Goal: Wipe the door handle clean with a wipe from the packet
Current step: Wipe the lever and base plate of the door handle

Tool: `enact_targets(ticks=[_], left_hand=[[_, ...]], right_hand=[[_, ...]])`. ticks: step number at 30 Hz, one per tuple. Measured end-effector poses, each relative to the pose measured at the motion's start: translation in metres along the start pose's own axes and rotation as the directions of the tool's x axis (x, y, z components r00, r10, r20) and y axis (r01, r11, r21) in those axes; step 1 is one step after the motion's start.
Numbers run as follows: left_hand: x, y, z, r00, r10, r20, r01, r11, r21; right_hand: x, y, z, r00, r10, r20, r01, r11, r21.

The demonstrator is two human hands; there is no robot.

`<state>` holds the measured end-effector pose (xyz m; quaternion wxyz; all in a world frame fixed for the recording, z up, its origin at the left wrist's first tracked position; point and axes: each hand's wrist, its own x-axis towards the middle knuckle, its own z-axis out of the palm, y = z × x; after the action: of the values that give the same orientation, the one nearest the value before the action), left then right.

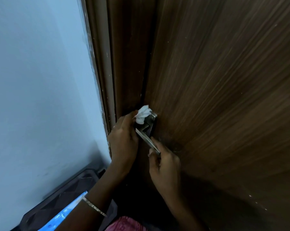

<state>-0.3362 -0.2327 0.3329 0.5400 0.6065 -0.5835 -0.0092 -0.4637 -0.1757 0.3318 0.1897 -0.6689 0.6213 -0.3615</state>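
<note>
A metal lever door handle (145, 137) with a square backplate (153, 120) sits on the brown wooden door (224, 80). My left hand (124, 139) holds a bunched white wipe (142, 115) and presses it against the top of the backplate. My right hand (164, 162) grips the free end of the lever between thumb and fingers. The blue wipe packet (69, 209) lies low at the left, partly hidden by my left forearm.
A dark ribbed plastic surface (64, 187) stands below left, under the packet. A pale blue wall (40, 80) fills the left side, beside the brown door frame (110, 64). Pink cloth (124, 224) shows at the bottom edge.
</note>
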Motion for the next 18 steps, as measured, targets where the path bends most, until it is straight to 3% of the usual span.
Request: enact_targets(ticks=[8, 12, 18], left_hand=[[0.022, 0.004, 0.02, 0.99, 0.062, 0.124, -0.065, 0.998, 0.018], [0.009, -0.008, 0.023, 0.979, -0.04, 0.201, 0.034, 0.999, 0.033], [-0.002, -0.015, 0.026, 0.944, -0.198, 0.262, 0.262, 0.936, -0.237]], right_hand=[[-0.004, -0.003, 0.002, 0.997, 0.051, 0.056, -0.048, 0.997, -0.061], [-0.004, -0.003, 0.003, 0.992, 0.088, 0.085, -0.087, 0.996, -0.019], [-0.002, -0.003, 0.004, 0.993, 0.076, 0.087, -0.075, 0.997, -0.01]])
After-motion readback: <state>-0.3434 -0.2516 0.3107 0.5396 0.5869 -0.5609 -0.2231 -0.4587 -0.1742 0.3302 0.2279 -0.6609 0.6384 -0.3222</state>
